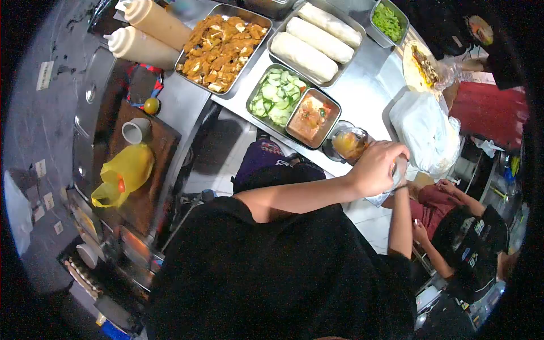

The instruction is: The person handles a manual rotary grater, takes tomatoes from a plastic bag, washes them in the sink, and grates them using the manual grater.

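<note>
My left hand [377, 167] reaches across in front of me to the right, its fingers curled round something greyish and shiny that I cannot make out. Close beneath it is my right hand [390, 200], largely hidden, so its fingers do not show. Beside the left hand's knuckles, a clear plastic bag with orange-brown contents [348, 144] rests in or on a round metal cup at the counter's edge. Left of that sit a metal container of reddish sauce [313, 119] and a tray of sliced cucumber [277, 96].
Behind lie a tray of chopped browned meat [225, 51], a tray of white rolls [317, 42] and shredded greens [386, 22]. Two sauce bottles [141, 48] stand left. White plastic bags [425, 127] and a filled flatbread [422, 68] are right. Another person [470, 241] sits at right.
</note>
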